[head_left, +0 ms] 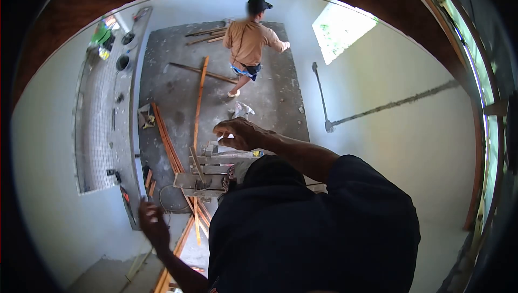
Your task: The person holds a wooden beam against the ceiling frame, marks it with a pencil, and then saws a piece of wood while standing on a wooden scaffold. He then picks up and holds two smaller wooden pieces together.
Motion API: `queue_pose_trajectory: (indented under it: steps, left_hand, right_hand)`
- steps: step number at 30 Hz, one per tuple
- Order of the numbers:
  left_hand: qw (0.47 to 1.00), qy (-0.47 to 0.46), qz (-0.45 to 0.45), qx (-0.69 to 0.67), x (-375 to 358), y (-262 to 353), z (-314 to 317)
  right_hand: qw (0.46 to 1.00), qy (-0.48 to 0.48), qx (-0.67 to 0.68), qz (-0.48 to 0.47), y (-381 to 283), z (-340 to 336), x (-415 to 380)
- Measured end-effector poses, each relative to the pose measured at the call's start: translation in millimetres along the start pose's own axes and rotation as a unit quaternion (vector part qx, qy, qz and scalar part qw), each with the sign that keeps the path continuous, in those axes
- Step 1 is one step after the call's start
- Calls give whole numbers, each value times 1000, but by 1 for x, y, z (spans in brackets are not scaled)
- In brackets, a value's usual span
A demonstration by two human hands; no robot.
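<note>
I look steeply down from a height over my dark shirt. My right hand [241, 132] is raised in front of me with fingers spread and curled, holding nothing I can make out. My left hand [152, 223] hangs low at the left, loosely curled; nothing shows in it. Below my hands stands a wooden scaffold frame [213, 170] of rough planks. Long wooden battens [199, 101] lie on the grey concrete floor [270, 104] around it.
Another person in an orange shirt [249, 39] walks away at the far end of the room. A tiled counter [102, 120] with a sink, pots and small tools runs along the left wall. A bright window opening [340, 28] and a chased groove [388, 106] mark the right wall.
</note>
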State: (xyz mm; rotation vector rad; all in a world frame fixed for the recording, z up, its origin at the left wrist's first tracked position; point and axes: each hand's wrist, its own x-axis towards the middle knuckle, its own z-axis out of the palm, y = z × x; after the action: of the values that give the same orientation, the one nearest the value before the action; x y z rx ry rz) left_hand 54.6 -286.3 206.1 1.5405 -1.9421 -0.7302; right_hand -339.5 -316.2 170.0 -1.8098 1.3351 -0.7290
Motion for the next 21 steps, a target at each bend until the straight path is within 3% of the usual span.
queue_pose_trajectory:
  steps: [1, 3, 5, 7, 8, 10, 11, 13, 15, 17, 21]
  left_hand:
    - [989, 51, 122, 61, 26, -6, -30]
    - [968, 140, 139, 155, 68, 49, -96]
    - [912, 210, 293, 195, 111, 90, -151]
    - [836, 271, 362, 310, 147, 129, -195]
    - [816, 315, 313, 371, 159, 136, -205]
    - [733, 341, 516, 284, 180, 208, -193]
    - [665, 341, 611, 261, 204, 232, -195]
    - [560, 320, 723, 247, 243, 268, -194]
    - [550, 295, 741, 248, 263, 287, -188]
    - [615, 268, 702, 240, 264, 298, -171]
    - [761, 251, 565, 196, 252, 311, -109]
  right_hand:
    - [998, 55, -20, -33, -20, -8, -8]
    - [981, 159, -56, -92, -57, -28, -25]
    - [952, 258, -85, -137, -99, -52, -50]
    - [891, 372, -159, -205, -135, -83, -74]
    - [864, 406, -220, -204, -153, -99, -90]
    - [770, 479, -320, -276, -179, -129, -112]
    - [730, 486, -373, -303, -191, -148, -126]
    - [614, 553, -430, -363, -216, -177, -136]
    - [561, 561, -516, -322, -237, -217, -150]
    - [543, 534, -592, -263, -250, -256, -157]
    - [578, 418, -677, -180, -272, -281, -125]
